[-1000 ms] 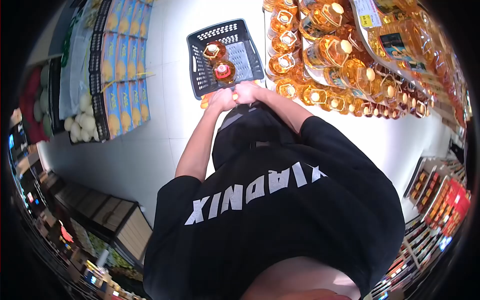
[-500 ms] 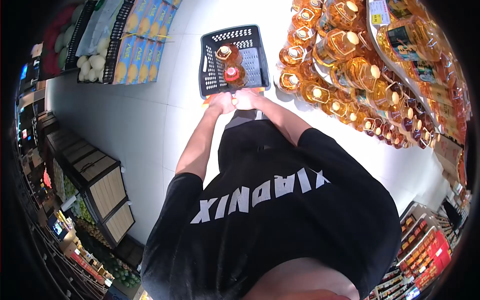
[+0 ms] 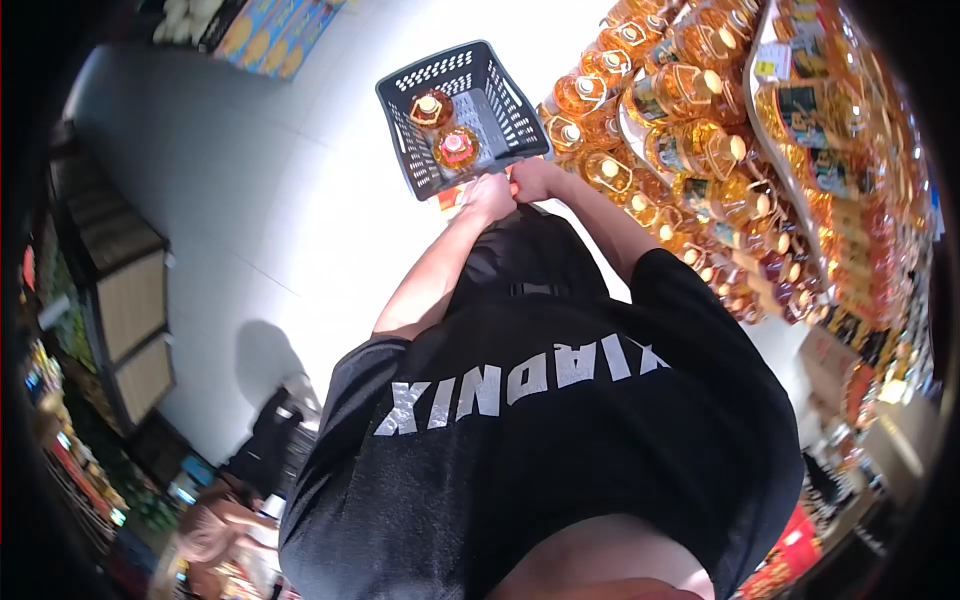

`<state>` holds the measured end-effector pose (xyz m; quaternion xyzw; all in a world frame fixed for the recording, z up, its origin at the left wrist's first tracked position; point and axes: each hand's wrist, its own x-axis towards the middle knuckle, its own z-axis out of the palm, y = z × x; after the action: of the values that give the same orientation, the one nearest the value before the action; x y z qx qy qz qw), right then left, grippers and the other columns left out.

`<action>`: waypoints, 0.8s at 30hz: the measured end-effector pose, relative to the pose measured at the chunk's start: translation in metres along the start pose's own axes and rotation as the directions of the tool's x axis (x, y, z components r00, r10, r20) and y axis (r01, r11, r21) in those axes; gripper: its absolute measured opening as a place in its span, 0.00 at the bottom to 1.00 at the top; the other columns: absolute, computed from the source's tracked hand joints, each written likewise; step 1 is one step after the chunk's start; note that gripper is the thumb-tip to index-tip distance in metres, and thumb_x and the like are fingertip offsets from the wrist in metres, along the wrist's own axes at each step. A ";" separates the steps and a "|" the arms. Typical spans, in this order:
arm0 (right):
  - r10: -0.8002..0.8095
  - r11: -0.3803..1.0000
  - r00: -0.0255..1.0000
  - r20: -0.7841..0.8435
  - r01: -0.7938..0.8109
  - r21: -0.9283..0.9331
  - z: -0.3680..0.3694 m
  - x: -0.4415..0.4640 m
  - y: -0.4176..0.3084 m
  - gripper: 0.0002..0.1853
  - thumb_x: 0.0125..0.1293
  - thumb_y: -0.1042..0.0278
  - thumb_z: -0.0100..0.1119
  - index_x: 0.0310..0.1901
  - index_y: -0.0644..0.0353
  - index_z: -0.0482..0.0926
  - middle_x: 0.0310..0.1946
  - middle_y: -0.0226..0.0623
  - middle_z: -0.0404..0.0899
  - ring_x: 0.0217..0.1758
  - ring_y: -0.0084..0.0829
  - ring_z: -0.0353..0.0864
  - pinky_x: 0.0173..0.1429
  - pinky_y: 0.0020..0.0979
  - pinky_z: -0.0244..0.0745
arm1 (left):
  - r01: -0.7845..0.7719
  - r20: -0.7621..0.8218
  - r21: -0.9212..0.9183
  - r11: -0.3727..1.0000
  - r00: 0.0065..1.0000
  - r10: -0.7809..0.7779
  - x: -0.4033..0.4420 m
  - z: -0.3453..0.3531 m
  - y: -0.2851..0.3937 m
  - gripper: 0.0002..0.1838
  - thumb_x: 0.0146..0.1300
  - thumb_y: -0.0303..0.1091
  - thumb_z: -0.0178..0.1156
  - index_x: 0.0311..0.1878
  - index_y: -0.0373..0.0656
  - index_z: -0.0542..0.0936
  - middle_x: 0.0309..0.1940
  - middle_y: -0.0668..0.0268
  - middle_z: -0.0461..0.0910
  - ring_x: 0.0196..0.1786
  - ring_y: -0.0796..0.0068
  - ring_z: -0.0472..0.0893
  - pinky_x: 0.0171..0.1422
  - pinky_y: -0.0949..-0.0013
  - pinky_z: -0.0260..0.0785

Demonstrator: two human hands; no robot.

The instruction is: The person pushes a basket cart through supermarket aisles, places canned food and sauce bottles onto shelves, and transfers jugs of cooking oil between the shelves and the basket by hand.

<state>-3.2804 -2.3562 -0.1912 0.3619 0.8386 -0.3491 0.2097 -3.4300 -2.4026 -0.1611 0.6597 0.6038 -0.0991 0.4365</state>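
Observation:
A dark grey shopping basket (image 3: 404,150) with slotted sides is out in front of me, tilted a little in the view. Inside stand two bottles of amber liquid: one with a pale cap (image 3: 430,108) and one with a reddish cap (image 3: 456,148). My left hand (image 3: 487,198) is closed around the orange handle (image 3: 452,196) at the basket's near side. Close beside it, my right hand (image 3: 537,181) is wrapped round the same handle. The fingers are partly hidden by the backs of the hands.
Tiered large oil bottles (image 3: 680,95) crowd the right side, close to the basket's right edge. Blue printed boxes (image 3: 275,38) stand at upper left. A wood-panelled display stand (image 3: 135,305) is on the left. Another person (image 3: 215,530) is at lower left, behind me.
The view has turned, and the basket now sits closer to the oil bottles, angled differently. The blue boxes have shifted up and away. A person has appeared at lower left. Both hands keep their grip.

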 end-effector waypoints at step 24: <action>-0.212 0.973 0.977 0.007 0.210 0.098 0.147 -0.188 -0.004 0.15 0.55 0.60 0.60 0.36 0.63 0.86 0.36 0.54 0.86 0.43 0.52 0.86 0.50 0.49 0.81 | 0.270 -0.064 0.015 0.963 0.961 -0.269 -0.122 0.199 0.100 0.19 0.54 0.43 0.60 0.40 0.38 0.87 0.43 0.44 0.85 0.52 0.47 0.84 0.59 0.51 0.76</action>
<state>-3.1469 -2.5526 -0.1743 0.2775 0.8525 -0.4129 0.1607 -3.2934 -2.6167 -0.1538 0.5792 0.6998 -0.1442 0.3923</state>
